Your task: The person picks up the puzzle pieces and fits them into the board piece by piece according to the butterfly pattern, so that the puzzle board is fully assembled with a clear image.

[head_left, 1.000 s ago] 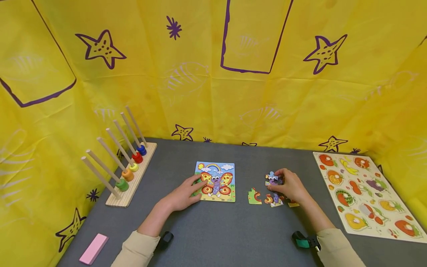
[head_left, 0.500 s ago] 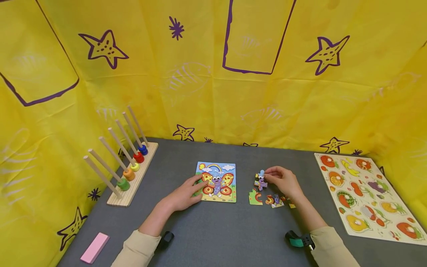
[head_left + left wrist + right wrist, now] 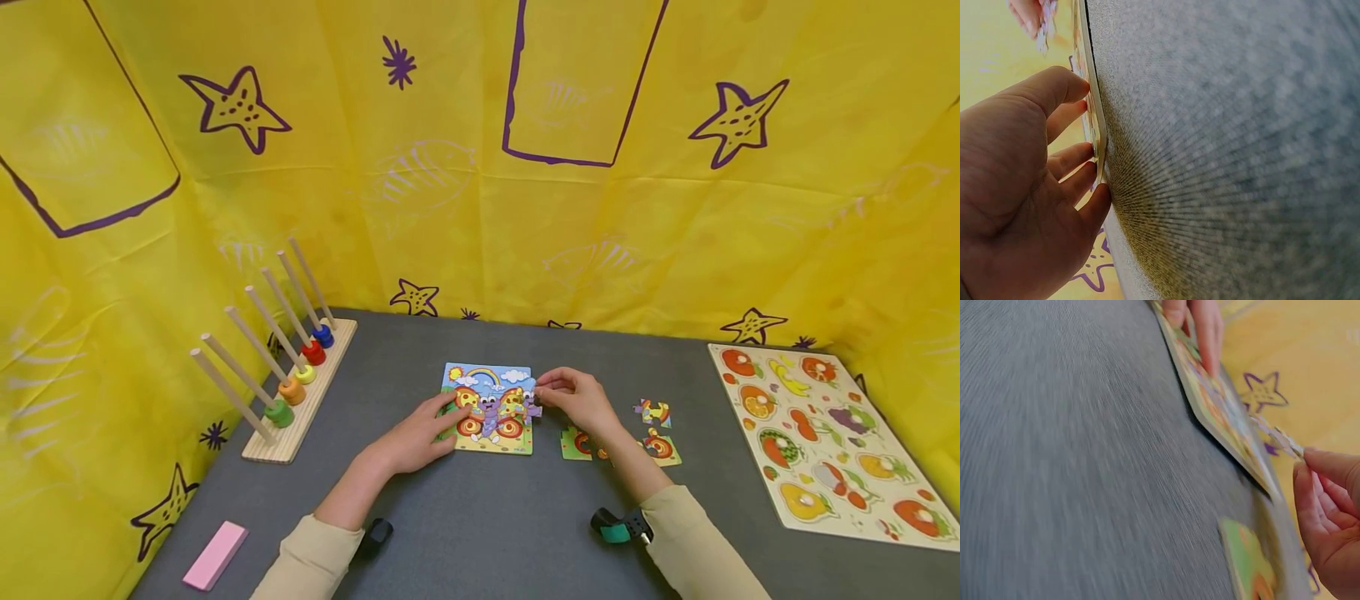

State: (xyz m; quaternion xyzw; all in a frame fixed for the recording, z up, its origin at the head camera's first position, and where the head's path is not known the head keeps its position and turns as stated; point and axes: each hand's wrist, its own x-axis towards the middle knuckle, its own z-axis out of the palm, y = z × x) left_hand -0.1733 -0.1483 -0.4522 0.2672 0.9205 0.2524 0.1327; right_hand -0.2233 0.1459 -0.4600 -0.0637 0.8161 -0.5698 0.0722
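Observation:
My left hand [image 3: 416, 437] rests on the left side of the butterfly puzzle board [image 3: 480, 377], fingers spread and relaxed over its edge. In the left wrist view, the fingertips of that hand [image 3: 1029, 175] touch the board's rim. Between right thumb and fingers, my right hand [image 3: 579, 404] pinches a purple and blue jigsaw piece [image 3: 533, 408]. It is held over the board's right edge, raised above the surface in the right wrist view. Loose pieces lie to the right: a green one [image 3: 574, 445], a yellow one [image 3: 656, 414] and a red-and-green one [image 3: 663, 448]; another is mostly behind my right forearm.
A wooden peg rack [image 3: 296, 437] with coloured rings stands at the left. Nearer me lies a pink block [image 3: 215, 556]. A fruit puzzle board [image 3: 838, 446] is at the right on the grey table [image 3: 495, 525]. Yellow printed cloth [image 3: 480, 225] surrounds the table.
My right hand has carried the pinched jigsaw piece leftward from the loose pieces to the butterfly board, uncovering the yellow piece. My left hand stays on the board.

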